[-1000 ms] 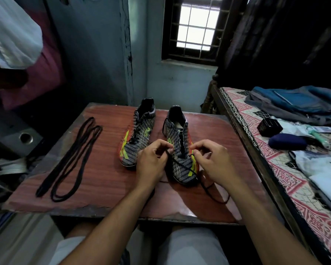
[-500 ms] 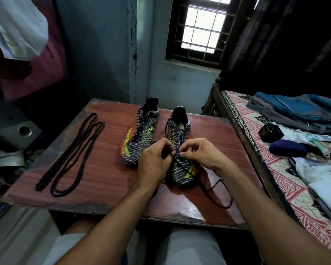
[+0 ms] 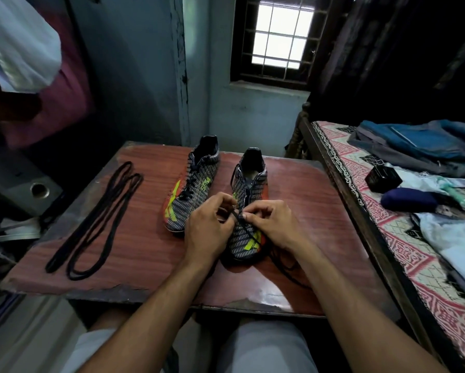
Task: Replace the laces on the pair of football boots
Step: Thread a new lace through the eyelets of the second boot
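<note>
Your left grip [image 3: 211,232] and right grip [image 3: 273,224] pinch the old lace [image 3: 236,216] over the right boot [image 3: 248,211], whose long axis runs away from you; spare laces [image 3: 97,222] lie left on the table [image 3: 145,265].

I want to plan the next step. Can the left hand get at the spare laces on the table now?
Probably yes. The spare laces lie bare on the table, nothing between, but the left hand pinches the boot's lace and must release it first.
</note>
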The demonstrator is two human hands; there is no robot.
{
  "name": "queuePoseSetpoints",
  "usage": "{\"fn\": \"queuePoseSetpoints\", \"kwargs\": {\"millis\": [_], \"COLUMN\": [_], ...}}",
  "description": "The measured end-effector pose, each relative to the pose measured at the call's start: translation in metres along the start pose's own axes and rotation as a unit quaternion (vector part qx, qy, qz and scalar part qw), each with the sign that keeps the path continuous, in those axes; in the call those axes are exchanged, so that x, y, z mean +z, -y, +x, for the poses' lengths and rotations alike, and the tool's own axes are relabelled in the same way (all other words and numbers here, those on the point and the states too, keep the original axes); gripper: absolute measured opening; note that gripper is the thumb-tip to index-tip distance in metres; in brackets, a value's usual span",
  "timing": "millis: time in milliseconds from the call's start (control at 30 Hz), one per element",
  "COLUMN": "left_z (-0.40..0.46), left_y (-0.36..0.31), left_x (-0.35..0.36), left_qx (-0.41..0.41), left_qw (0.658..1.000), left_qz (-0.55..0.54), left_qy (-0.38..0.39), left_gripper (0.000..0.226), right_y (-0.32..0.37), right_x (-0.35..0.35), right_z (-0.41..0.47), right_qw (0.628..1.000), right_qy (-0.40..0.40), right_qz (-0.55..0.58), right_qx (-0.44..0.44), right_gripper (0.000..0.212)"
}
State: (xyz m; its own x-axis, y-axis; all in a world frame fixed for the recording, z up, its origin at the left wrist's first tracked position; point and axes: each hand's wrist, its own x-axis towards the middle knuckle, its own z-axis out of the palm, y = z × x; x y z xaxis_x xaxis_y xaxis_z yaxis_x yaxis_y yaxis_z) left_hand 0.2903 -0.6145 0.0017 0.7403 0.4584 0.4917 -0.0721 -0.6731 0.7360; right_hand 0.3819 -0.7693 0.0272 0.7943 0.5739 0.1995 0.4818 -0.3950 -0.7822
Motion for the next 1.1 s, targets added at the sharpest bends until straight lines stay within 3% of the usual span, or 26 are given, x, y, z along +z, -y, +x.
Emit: {"fn": "queuePoseSetpoints", "kwargs": {"millis": [133, 467, 633, 867, 1100], "left_z": [0.0, -0.003, -0.003, -0.007, -0.006], "left_y": [-0.001, -0.001, -0.002, -0.006, -0.006], "left_x": [-0.002, -0.007, -0.004, -0.008, -0.007], "left_qx": [0.017, 0.034, 0.043, 0.04, 0.025], "left_qw": [0.999, 0.997, 0.997, 0.996, 0.997], "left_qz": [-0.015, -0.008, -0.007, 0.062, 0.065], "left_qy": [0.039, 0.074, 0.068, 0.045, 0.028], "left_gripper": [0.018, 0.017, 0.015, 0.024, 0.018], "right_y": [-0.01, -0.004, -0.006, 0.0, 0.005], "right_x": [0.011, 0.006, 0.008, 0.004, 0.02], "right_z": [-0.012, -0.015, -0.018, -0.012, -0.017], "right_qw": [0.999, 1.0, 0.997, 0.993, 0.991], "right_qy": [-0.046, -0.02, -0.043, 0.022, -0.064], "right_qz": [0.024, -0.017, -0.049, -0.112, -0.108], "right_qx": [-0.01, -0.006, -0.034, -0.03, -0.052], "right_gripper": [0.009, 0.017, 0.006, 0.011, 0.009]}}
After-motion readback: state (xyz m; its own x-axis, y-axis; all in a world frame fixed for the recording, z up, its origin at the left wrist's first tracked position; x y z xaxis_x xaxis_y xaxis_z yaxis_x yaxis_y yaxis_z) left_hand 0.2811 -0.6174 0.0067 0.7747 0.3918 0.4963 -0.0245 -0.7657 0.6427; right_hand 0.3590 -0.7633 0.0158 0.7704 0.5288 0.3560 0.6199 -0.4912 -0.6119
